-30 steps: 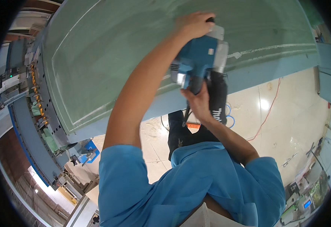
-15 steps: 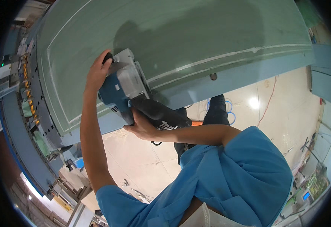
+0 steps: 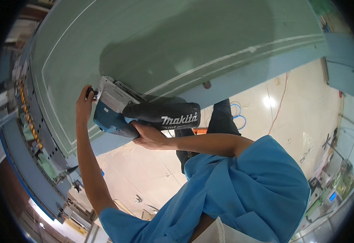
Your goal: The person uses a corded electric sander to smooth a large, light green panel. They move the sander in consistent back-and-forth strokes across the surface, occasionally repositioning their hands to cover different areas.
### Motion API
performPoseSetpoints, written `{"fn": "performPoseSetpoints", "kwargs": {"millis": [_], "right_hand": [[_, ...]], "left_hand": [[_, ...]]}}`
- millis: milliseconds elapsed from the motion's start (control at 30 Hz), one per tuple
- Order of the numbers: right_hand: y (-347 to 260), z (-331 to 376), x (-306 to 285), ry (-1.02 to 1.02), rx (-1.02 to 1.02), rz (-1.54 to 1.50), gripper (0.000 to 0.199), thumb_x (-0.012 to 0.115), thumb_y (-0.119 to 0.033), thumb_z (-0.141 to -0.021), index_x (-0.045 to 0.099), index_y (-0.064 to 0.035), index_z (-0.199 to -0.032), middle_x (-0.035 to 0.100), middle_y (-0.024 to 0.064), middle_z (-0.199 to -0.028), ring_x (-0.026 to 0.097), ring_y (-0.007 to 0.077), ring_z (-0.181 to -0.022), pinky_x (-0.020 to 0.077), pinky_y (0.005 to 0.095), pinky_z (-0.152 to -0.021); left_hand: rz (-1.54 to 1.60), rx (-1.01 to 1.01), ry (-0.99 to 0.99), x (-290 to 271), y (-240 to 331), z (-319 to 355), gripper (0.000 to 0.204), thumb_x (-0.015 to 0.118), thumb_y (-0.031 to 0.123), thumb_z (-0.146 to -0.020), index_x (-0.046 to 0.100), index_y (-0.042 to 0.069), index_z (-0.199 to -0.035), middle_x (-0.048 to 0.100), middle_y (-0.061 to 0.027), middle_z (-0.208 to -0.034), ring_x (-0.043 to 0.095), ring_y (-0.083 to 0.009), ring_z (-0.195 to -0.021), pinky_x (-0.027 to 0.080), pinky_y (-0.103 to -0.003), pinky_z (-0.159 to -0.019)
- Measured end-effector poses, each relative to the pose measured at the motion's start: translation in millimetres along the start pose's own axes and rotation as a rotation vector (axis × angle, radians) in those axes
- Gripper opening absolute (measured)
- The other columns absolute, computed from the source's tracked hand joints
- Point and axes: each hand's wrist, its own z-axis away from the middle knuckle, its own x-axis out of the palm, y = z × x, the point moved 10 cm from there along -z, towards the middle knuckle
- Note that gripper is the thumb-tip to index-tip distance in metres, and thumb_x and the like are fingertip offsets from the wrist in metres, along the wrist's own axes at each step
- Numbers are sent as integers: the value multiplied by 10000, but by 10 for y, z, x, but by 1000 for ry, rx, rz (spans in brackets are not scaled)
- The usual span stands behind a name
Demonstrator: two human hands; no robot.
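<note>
**Two hands steady a sander at the near edge of a green panel**

Because it has to ride flat to do anything, the teal and grey handheld power sander [image 3: 116, 109] sits with its pale base against the big pale-green flat panel [image 3: 177, 44], close to the panel's near edge and just beside the thin white line that runs parallel to that edge. Its black dust bag [image 3: 165, 115] trails off toward the person's right, lying along the blue edge band [image 3: 242, 77] of the panel rather than on the surface, which keeps it out of the tool's way.

At the front of the tool, the left hand [image 3: 84, 107] wraps over the nose, fingers curled tight around the grey housing; a grip there lets the arm press the base down and steer it. Behind and under the body, the right hand [image 3: 150, 139] closes around the teal underside where the bag joins, carrying the weight from the rear. Both forearms are stretched well out from the blue short-sleeved shirt [image 3: 242, 190], as the tool lies far from the body.

Below the panel's edge the glossy cream floor [image 3: 306, 117] shows, with a thin orange cable [image 3: 280, 101] and a coil of blue hose [image 3: 237, 113] lying on it. Cluttered racks [image 3: 35, 141] line the far left.
</note>
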Motion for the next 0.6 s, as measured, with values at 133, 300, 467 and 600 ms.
{"fn": "performPoseSetpoints", "kwargs": {"millis": [133,300,467,600], "right_hand": [[-176,102,-110,198,-111,113,560,682,-147,-861,489,-31,-1373,672,263,-1045,687,435,-920,535,491,-793],[34,88,-251,371,42,186,590,725,-170,-801,546,-35,-1346,710,261,-1007,706,441,-901,553,506,-809],[279,273,-425,487,112,35,578,765,-170,-770,588,-31,-1302,719,245,-1033,715,392,-966,553,452,-846],[366,730,-913,693,16,40,533,750,-128,-757,621,-4,-1259,732,184,-1037,703,250,-953,533,393,-879]], "left_hand": [[-19,129,-6,-86,187,73,382,639,293,-991,636,111,-1327,733,-128,-1036,732,-192,-858,537,-337,-843],[-128,249,-98,117,329,-213,410,628,393,-982,652,148,-1310,748,-102,-1051,719,-269,-962,523,-373,-876],[-303,423,-70,491,728,-420,513,583,537,-963,632,234,-1374,721,-100,-1238,669,-332,-1145,513,-447,-947],[-401,517,-53,1115,1533,-273,511,528,548,-968,630,275,-1387,717,-69,-1277,651,-326,-1206,504,-475,-993]]}}
